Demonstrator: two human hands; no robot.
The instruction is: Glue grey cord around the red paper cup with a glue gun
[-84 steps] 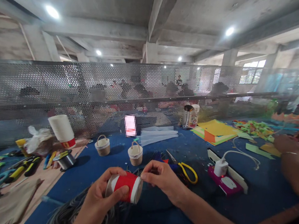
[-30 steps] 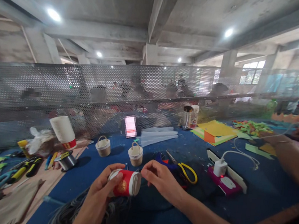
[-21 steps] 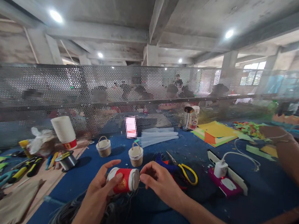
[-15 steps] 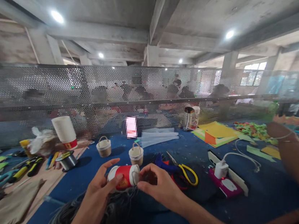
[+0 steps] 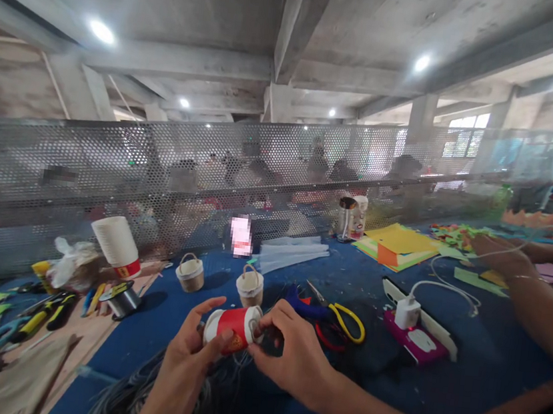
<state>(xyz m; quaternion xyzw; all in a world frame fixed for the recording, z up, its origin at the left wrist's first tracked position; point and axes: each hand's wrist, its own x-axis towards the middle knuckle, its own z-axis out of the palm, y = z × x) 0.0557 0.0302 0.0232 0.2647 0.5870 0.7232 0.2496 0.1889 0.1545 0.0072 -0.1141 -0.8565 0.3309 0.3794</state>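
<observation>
A red and white paper cup [image 5: 237, 326] lies on its side between my two hands, above the blue table. My left hand [image 5: 193, 348] is wrapped round its left part, the thumb pressing on the red band. At its right end my right hand [image 5: 294, 350] has thumb and fingers drawn together against the cup; whatever small thing may be pinched there is hidden. Just behind the hands stand two small buckets with handles, one on the left [image 5: 190, 274] and one nearer the cup [image 5: 249, 288]. Below my left wrist is a bundle of dark grey cord [image 5: 130, 394].
Scissors with yellow handles [image 5: 353, 325] and a purple power strip [image 5: 414, 338] lie to the right. On the left are stacked paper cups [image 5: 114, 241] and a wire spool [image 5: 123, 299]. Another person's arm [image 5: 541, 307] reaches over coloured paper. A perforated metal screen [image 5: 219, 180] runs behind.
My right fingers have closed in on the cup's right end and curled more tightly. The cup has tilted slightly. At the far right, the other person's arms have shifted over the paper scraps.
</observation>
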